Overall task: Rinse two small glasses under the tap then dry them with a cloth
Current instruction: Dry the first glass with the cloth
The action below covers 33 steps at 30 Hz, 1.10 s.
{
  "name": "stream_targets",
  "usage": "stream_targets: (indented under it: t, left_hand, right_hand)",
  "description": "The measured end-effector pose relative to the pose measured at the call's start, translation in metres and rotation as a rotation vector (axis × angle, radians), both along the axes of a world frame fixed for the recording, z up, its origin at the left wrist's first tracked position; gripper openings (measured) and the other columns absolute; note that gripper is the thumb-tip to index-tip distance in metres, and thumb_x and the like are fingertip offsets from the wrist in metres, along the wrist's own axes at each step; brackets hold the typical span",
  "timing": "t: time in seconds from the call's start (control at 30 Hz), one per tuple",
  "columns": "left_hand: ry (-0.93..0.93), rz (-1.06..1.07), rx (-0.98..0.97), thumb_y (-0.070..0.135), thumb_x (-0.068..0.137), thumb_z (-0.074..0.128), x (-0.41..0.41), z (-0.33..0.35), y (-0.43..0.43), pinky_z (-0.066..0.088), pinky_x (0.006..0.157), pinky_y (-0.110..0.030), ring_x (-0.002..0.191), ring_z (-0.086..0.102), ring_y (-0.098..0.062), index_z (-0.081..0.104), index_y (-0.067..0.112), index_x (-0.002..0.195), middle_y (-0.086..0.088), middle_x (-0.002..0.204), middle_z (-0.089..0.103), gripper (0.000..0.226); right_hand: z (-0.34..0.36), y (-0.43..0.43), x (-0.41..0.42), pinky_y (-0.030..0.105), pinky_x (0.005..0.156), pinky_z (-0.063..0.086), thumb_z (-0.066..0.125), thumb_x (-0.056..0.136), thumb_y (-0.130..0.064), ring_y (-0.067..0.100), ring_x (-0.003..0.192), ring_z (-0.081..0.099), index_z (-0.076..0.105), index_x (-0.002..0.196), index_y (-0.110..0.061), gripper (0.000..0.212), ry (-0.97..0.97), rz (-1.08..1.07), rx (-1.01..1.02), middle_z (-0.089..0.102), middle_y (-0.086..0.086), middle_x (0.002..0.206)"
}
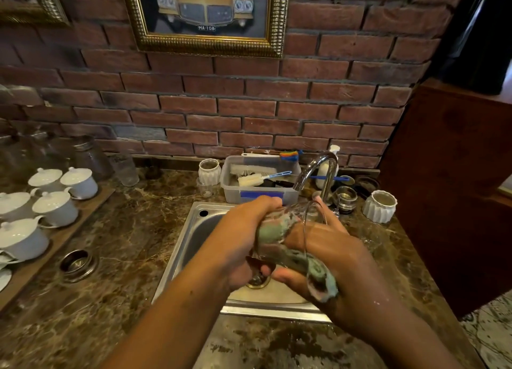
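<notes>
Over the sink [191, 230], the glass [273, 231] lies nearly on its side between both hands. The left hand [243, 230] grips its body. Its mouth faces the right hand [335, 246], which grips the cloth [321, 280] stuffed inside. The drying twist likely runs along that axis.

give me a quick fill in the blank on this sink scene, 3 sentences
1. The left hand and right hand hold a clear ___ stuffed with a green cloth.
2. They work above a steel ___ set in the marble counter.
3. The wall behind the tap is built of ___.
Missing: glass; sink; brick.
</notes>
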State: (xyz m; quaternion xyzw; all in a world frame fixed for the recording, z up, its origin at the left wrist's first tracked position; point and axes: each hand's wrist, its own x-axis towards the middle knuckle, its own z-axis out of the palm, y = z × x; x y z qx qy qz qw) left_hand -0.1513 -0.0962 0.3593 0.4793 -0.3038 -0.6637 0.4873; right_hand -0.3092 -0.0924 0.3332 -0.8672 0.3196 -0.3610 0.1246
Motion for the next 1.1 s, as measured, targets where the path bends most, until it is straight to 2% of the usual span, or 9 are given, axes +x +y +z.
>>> stream_targets:
  t: [0.1,0.2,0.33,0.4,0.53,0.63,0.77,0.9,1.1]
  left_hand:
    - [-0.056,0.212,-0.168,0.017,0.096,0.057,-0.013,-0.003,0.002,0.046,0.054,-0.029,0.052,0.063,-0.015,0.066,0.011,0.070,-0.003,0.058,0.065,0.029]
    - [-0.350,0.302,-0.528,0.024,0.090,0.052,-0.017,-0.013,0.006,0.050,0.053,-0.031,0.062,0.066,-0.019,0.071,0.008,0.074,-0.009,0.068,0.068,0.029]
    - [-0.922,0.294,-1.116,0.025,0.094,0.047,-0.002,-0.034,0.004,0.050,0.062,-0.023,0.072,0.063,-0.013,0.073,0.005,0.089,-0.002,0.079,0.068,0.033]
    - [-1.032,0.196,-1.251,0.024,0.094,0.046,0.007,-0.048,0.003,0.052,0.067,-0.028,0.079,0.064,-0.015,0.072,0.003,0.095,-0.006,0.087,0.070,0.033]
    - [-0.733,0.037,-0.753,0.043,0.093,0.046,0.011,-0.048,0.021,0.055,0.070,-0.022,0.091,0.065,-0.009,0.069,0.027,0.102,0.014,0.094,0.067,0.030]
    - [-0.619,-0.227,-0.377,0.056,0.095,0.052,0.024,-0.038,0.018,0.057,0.075,-0.032,0.088,0.068,-0.008,0.070,0.024,0.104,0.006,0.098,0.072,0.038]
    - [0.081,-0.754,0.031,0.058,0.079,0.074,0.047,-0.035,0.015,0.061,0.075,-0.035,0.096,0.071,-0.023,0.061,0.014,0.129,-0.012,0.113,0.074,0.068]
    - [0.287,-0.668,0.120,0.056,0.071,0.084,0.046,-0.050,0.021,0.062,0.060,-0.035,0.082,0.071,-0.025,0.065,0.012,0.129,-0.014,0.102,0.073,0.076]
    - [0.355,-0.513,0.183,0.056,0.071,0.085,0.047,-0.081,0.029,0.059,0.052,-0.035,0.074,0.072,-0.032,0.053,0.004,0.139,-0.022,0.098,0.072,0.091]
  right_hand:
    - [0.004,0.004,-0.001,0.039,0.119,0.032,0.068,0.088,-0.042,-0.002,0.101,0.068,0.070,0.102,-0.037,0.014,-0.203,0.080,0.263,0.073,-0.020,0.104]
    - [0.006,0.012,0.002,0.022,0.082,0.055,0.074,0.085,-0.027,0.011,0.085,0.072,0.077,0.092,-0.021,0.009,-0.436,0.090,0.470,0.076,-0.005,0.092]
    - [-0.008,0.014,0.005,0.037,0.085,0.060,0.093,0.058,-0.034,0.031,0.098,0.072,0.076,0.101,-0.010,0.052,-0.965,0.192,1.147,0.074,0.019,0.106]
    - [-0.010,0.013,0.005,0.036,0.083,0.060,0.095,0.056,-0.024,0.028,0.100,0.072,0.075,0.104,-0.008,0.054,-1.012,0.192,1.287,0.073,0.020,0.110]
    - [0.001,0.008,0.001,0.024,0.070,0.057,0.077,0.082,-0.027,0.015,0.083,0.073,0.078,0.084,-0.021,0.007,-0.597,0.078,1.031,0.077,0.007,0.088]
    - [0.013,0.001,-0.003,0.023,0.069,0.057,0.068,0.087,-0.018,0.015,0.078,0.072,0.074,0.084,-0.013,0.008,-0.366,0.195,0.931,0.076,0.009,0.085]
    - [0.017,-0.007,0.003,0.030,0.074,0.055,0.072,0.089,-0.013,0.020,0.085,0.071,0.071,0.100,-0.011,0.011,-0.110,0.448,0.989,0.075,0.007,0.095]
    - [0.005,-0.011,0.008,0.025,0.075,0.057,0.074,0.085,-0.023,0.015,0.087,0.073,0.071,0.098,-0.008,0.020,-0.263,0.435,1.144,0.077,0.003,0.092]
    - [-0.029,-0.004,0.022,0.043,0.092,0.056,0.068,0.085,-0.040,0.034,0.104,0.070,0.070,0.110,0.000,0.048,-0.501,0.152,1.231,0.074,0.020,0.107]
